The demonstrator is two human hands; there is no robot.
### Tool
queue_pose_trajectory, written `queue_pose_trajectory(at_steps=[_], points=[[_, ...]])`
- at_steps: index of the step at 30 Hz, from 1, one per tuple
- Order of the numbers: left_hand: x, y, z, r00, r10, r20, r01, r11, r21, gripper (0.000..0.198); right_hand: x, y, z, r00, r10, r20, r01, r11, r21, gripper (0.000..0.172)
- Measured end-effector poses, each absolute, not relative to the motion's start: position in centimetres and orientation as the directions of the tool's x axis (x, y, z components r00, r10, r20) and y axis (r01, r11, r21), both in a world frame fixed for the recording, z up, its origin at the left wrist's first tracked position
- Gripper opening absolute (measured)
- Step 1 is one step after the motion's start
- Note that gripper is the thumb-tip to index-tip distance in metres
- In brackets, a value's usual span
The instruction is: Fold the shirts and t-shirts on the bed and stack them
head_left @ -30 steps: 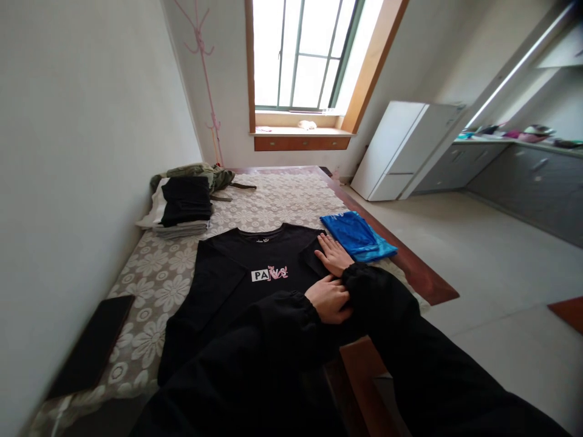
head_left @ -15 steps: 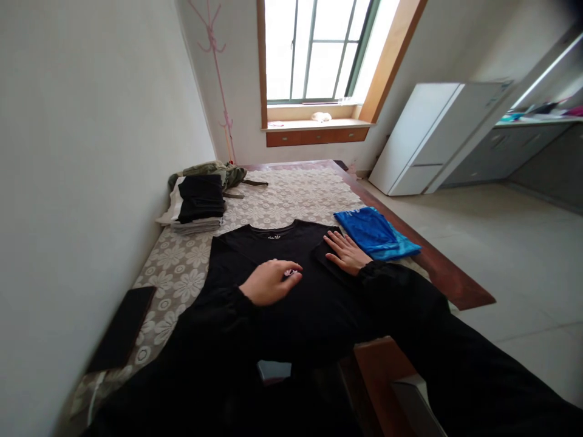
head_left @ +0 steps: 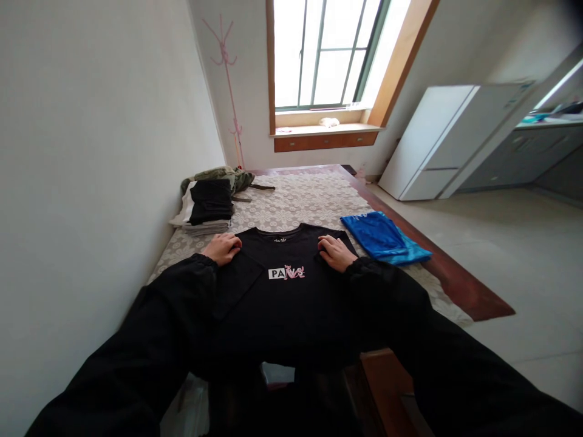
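Observation:
A black T-shirt (head_left: 282, 309) with a pink figure and white lettering on its chest lies spread on the patterned cloth, collar pointing away from me. My left hand (head_left: 221, 249) is at its left shoulder, with fingers curled down and closed on the fabric. On the right shoulder side, my right hand (head_left: 336, 252) has bent fingers gathered on the black cloth. Both thumbs are largely hidden. The lower part of the shirt blends into my dark sleeves. A folded blue garment (head_left: 380, 235) lies just beyond my right hand.
A stack of folded clothes (head_left: 210, 203) and a green backpack (head_left: 237, 177) sit against the wall at the left. The patterned tablecloth (head_left: 300, 197) covers a wooden table with a reddish edge (head_left: 483, 303). A brown box-like object (head_left: 385, 376) is close to my body.
My left hand has moved from over the chest print to the left shoulder, uncovering the print. My right hand, flat before, has curled its fingers. The view has shifted slightly.

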State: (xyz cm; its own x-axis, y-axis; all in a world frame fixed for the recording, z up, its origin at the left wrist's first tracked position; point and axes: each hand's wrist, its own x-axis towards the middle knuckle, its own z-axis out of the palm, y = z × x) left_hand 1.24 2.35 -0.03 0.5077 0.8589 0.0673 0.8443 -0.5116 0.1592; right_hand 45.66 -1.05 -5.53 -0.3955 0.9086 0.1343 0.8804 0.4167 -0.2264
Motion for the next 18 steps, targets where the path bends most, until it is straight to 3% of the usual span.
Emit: queue_pose_trajectory(at_steps=[6, 10, 13, 18], points=[[0.2, 3.5, -0.3, 0.460, 0.888, 0.034, 0.884, -0.461, 0.077, 0.021, 46.7, -0.7, -5.6, -0.475, 0.848, 0.235, 0.754, 0.530, -0.388, 0.021], [-0.2, 3.6, -0.3, 0.417, 0.909, 0.025, 0.908, -0.418, 0.034, 0.022, 47.0, -0.3, -5.7, -0.471, 0.857, 0.210, 0.755, 0.515, -0.406, 0.025], [-0.4, 3.5, -0.1, 0.407, 0.913, 0.015, 0.913, -0.408, 0.019, 0.022, 46.8, -0.4, -6.2, -0.402, 0.899, 0.172, 0.826, 0.437, -0.356, 0.035], [-0.4, 3.3, 0.1, 0.401, 0.916, 0.009, 0.916, -0.401, 0.005, 0.024, 45.8, -0.9, -6.8, -0.192, 0.980, 0.046, 0.967, 0.197, -0.159, 0.065]])
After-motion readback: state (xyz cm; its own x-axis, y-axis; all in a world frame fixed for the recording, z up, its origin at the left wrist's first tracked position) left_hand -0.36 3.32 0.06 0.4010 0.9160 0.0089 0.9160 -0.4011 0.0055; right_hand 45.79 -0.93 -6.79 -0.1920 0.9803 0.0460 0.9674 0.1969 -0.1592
